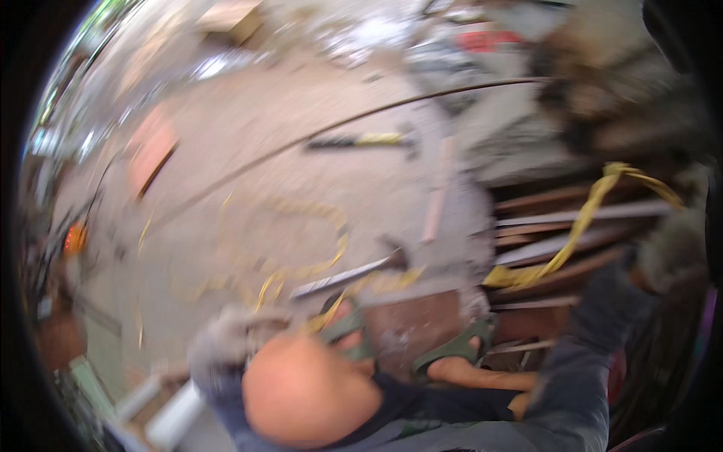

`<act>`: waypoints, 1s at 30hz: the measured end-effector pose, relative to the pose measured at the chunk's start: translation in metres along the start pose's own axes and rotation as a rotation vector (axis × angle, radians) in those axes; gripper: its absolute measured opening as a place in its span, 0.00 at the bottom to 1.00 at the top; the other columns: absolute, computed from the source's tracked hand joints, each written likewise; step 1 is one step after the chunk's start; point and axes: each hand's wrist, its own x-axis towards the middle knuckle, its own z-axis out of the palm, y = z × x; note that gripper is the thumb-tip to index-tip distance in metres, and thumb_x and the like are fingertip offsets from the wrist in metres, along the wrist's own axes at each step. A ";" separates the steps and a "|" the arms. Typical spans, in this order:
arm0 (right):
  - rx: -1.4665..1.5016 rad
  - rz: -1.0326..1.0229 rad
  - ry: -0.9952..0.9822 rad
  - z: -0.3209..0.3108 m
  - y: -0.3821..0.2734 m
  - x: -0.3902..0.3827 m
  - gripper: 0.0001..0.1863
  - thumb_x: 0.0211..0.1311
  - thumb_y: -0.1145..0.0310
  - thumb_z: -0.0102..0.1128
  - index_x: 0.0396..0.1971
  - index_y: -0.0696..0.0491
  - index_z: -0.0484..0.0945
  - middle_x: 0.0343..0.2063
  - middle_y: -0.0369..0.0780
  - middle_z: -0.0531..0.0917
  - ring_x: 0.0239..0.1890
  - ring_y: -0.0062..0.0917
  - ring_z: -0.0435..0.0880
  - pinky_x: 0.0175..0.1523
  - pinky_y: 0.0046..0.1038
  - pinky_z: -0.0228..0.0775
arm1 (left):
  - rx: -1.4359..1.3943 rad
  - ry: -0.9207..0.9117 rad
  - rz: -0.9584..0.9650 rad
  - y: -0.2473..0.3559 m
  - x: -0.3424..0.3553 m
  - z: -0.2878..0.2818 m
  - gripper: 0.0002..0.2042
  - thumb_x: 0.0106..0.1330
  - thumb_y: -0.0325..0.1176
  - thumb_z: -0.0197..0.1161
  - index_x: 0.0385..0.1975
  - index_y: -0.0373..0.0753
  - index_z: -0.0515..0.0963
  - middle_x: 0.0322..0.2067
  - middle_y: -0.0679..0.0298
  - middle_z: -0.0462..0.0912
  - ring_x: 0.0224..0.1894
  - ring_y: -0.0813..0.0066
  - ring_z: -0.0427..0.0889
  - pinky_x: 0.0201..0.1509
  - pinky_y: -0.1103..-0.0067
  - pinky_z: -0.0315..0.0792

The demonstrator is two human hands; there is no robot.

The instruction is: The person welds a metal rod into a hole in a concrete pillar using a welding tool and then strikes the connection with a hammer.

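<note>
My right hand [672, 248], in a greyish glove, is at the far right, smeared by motion. A yellow strap [584, 218] rises from a stack of wooden strips [527, 233], bends over and runs down to this hand, which appears closed on its end. My left hand [230, 335], also gloved, is at the lower left beside my bare knee [305, 392]; blur hides its fingers and whether it holds anything. More yellow strap [339, 233] lies in loose curves on the floor between my left hand and the stack.
A hammer with a pale handle [343, 277] lies before my sandalled feet [350, 331]. Farther off are a black-and-yellow-handled hammer [358, 141], a long thin rod [339, 124] and a reddish block [154, 151]. Grey bags or sheets [512, 135] lie beyond the stack.
</note>
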 end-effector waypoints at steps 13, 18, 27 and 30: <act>0.593 0.674 0.134 -0.055 -0.022 -0.206 0.30 0.72 0.64 0.69 0.67 0.64 0.72 0.38 0.40 0.84 0.28 0.19 0.81 0.31 0.22 0.75 | 1.028 0.220 -0.009 -0.030 0.142 0.069 0.13 0.66 0.39 0.65 0.46 0.42 0.82 0.32 0.57 0.90 0.33 0.51 0.90 0.34 0.55 0.79; 0.555 0.934 0.106 -0.038 -0.033 -0.294 0.29 0.73 0.61 0.72 0.64 0.61 0.72 0.34 0.38 0.83 0.28 0.19 0.81 0.33 0.24 0.76 | 0.833 -0.070 0.663 -0.038 0.201 0.173 0.10 0.67 0.40 0.65 0.43 0.44 0.83 0.32 0.55 0.89 0.31 0.52 0.89 0.32 0.57 0.79; 0.293 0.957 -0.215 -0.045 -0.018 -0.314 0.21 0.73 0.71 0.69 0.61 0.60 0.76 0.37 0.36 0.88 0.35 0.18 0.87 0.44 0.25 0.81 | 0.882 -0.367 0.513 -0.030 0.188 0.231 0.20 0.71 0.41 0.60 0.62 0.48 0.76 0.39 0.58 0.89 0.35 0.56 0.90 0.36 0.59 0.82; 0.251 0.897 -0.298 -0.053 -0.013 -0.308 0.22 0.70 0.71 0.72 0.59 0.62 0.78 0.36 0.37 0.89 0.37 0.19 0.89 0.45 0.28 0.83 | 0.904 -0.379 0.552 -0.027 0.183 0.242 0.24 0.73 0.42 0.58 0.68 0.49 0.74 0.42 0.59 0.89 0.37 0.57 0.91 0.38 0.60 0.83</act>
